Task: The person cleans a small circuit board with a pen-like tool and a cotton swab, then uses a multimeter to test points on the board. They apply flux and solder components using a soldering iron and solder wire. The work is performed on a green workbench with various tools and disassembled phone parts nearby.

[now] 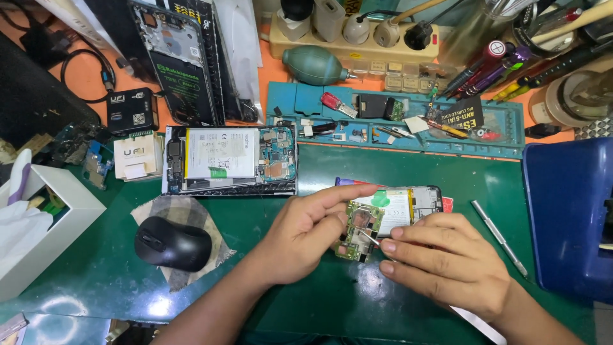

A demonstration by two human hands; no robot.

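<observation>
My left hand (306,233) pinches the circuit board (359,231), thin, light, fragile; right hand (447,262) at three o'clock, fingers curled on tweezers (369,237); I'd grip edges only.

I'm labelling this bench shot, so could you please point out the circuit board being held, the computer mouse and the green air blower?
circuit board (359,231), head view, middle of its green face.
computer mouse (172,243), head view, top shell.
green air blower (315,65), head view, rubber bulb.

My left hand (306,233) is pinching a small green circuit board (359,231) above the green tabletop (396,172), while my right hand (447,262) is pressing thin metal tweezers (369,237) against it. An opened smartphone with a white battery (405,206) is lying just behind; a black computer mouse (172,243) is sitting to the left.
</observation>
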